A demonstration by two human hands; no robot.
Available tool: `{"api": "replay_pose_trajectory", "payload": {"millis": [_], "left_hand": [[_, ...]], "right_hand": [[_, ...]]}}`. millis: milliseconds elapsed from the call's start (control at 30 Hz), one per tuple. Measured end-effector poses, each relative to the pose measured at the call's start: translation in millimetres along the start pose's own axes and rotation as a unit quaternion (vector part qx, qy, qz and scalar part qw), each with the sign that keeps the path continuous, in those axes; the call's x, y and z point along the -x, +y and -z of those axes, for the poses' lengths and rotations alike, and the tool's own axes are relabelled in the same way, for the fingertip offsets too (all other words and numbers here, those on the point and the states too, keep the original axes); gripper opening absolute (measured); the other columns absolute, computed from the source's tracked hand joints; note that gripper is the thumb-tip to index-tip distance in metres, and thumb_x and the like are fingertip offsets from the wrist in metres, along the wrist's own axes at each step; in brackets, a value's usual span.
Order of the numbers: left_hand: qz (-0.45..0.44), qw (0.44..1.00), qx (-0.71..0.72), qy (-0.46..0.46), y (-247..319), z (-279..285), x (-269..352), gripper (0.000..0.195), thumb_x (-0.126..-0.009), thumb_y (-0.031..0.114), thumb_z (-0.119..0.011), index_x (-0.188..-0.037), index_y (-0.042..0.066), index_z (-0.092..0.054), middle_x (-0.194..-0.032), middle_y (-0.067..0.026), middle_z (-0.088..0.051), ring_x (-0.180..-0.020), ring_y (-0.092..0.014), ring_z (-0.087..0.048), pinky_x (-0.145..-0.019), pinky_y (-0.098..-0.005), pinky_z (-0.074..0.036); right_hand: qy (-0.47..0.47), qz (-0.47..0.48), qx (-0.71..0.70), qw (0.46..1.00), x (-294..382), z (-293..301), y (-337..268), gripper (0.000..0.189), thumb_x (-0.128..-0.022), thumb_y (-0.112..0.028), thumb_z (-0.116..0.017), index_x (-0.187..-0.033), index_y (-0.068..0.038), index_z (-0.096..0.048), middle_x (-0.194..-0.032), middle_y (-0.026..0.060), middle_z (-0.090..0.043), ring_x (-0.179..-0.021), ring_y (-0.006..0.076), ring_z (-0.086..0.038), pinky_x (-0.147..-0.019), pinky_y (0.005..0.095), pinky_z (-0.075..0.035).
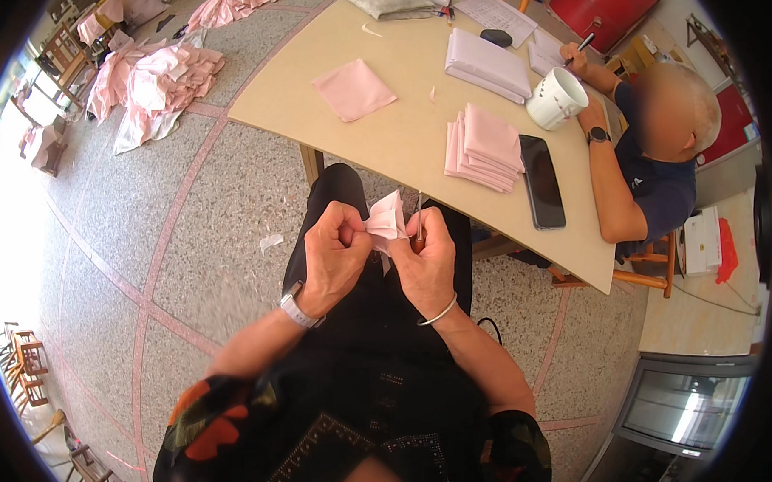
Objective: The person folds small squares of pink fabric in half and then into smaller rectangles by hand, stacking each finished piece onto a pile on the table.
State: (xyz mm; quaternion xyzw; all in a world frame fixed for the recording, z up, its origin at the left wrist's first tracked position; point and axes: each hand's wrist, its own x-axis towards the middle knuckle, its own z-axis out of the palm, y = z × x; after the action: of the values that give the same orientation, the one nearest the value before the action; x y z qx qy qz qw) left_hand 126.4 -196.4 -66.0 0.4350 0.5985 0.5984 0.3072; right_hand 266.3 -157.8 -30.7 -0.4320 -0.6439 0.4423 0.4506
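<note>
Above my lap, a piece of pink cloth is bunched between my two hands. My left hand pinches its left edge between thumb and fingertips. The right edge is gripped by my right hand, which also holds a thin pointed tool with a brown handle, its metal tip pointing up. Whether the tool touches the cloth cannot be told. On the table's near side lies a stack of folded pink cloth pieces. A single flat pink square rests farther left.
The beige table has its edge just beyond my knees. On it are a black phone, a white mug and a white packet. At right a seated person holds a pen. Pink cloth heaps lie on the floor.
</note>
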Motion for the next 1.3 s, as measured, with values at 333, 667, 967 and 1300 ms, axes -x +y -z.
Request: {"api": "replay_pose_trajectory", "payload": {"millis": [333, 667, 967, 1300], "left_hand": [[0.071, 0.928, 0.21, -0.3, 54.6, 26.0, 9.6, 0.01, -0.092, -0.002, -0.063, -0.1, 0.004, -0.062, -0.077, 0.0024, -0.059, -0.062, -0.003, -0.053, -0.053, -0.0179, -0.04], [0.094, 0.946, 0.216, -0.222, 42.6, 24.4, -28.3, 0.021, -0.099, 0.018, -0.064, -0.112, 0.003, -0.063, -0.094, -0.0002, -0.066, -0.087, -0.007, -0.059, -0.079, -0.0237, -0.049], [0.014, 0.98, 0.175, -0.091, 27.6, 8.4, -16.0, 0.016, -0.102, 0.02, -0.059, -0.096, 0.005, -0.058, -0.084, 0.0038, -0.056, -0.076, -0.003, -0.048, -0.067, -0.0196, -0.043], [-0.02, 0.988, 0.121, -0.089, 28.7, 18.5, -18.7, 0.017, -0.103, 0.02, -0.059, -0.096, 0.005, -0.057, -0.082, 0.0039, -0.056, -0.076, -0.002, -0.048, -0.066, -0.0197, -0.043]], "right_hand": [[0.01, -0.01, -0.029, 0.999, -20.7, 19.0, 6.7, 0.025, -0.087, -0.003, -0.067, -0.081, -0.006, -0.044, -0.066, -0.0049, -0.041, -0.059, 0.0017, -0.036, -0.049, 0.0212, -0.032], [-0.162, -0.04, -0.09, 0.982, -14.9, 27.8, 6.8, 0.029, -0.09, -0.008, -0.072, -0.083, -0.008, -0.044, -0.073, -0.0065, -0.042, -0.061, -0.0006, -0.035, -0.051, 0.0188, -0.031], [-0.19, -0.116, -0.165, 0.961, -18.4, 26.4, -8.9, 0.022, -0.087, -0.002, -0.072, -0.085, -0.007, -0.051, -0.071, -0.0054, -0.05, -0.061, -0.0006, -0.043, -0.052, 0.0181, -0.035], [-0.137, 0.017, -0.048, 0.989, -19.9, 37.6, -21.2, 0.022, -0.081, 0.007, -0.071, -0.1, -0.001, -0.063, -0.074, -0.0024, -0.058, -0.061, 0.0034, -0.05, -0.052, 0.0206, -0.041]]}}
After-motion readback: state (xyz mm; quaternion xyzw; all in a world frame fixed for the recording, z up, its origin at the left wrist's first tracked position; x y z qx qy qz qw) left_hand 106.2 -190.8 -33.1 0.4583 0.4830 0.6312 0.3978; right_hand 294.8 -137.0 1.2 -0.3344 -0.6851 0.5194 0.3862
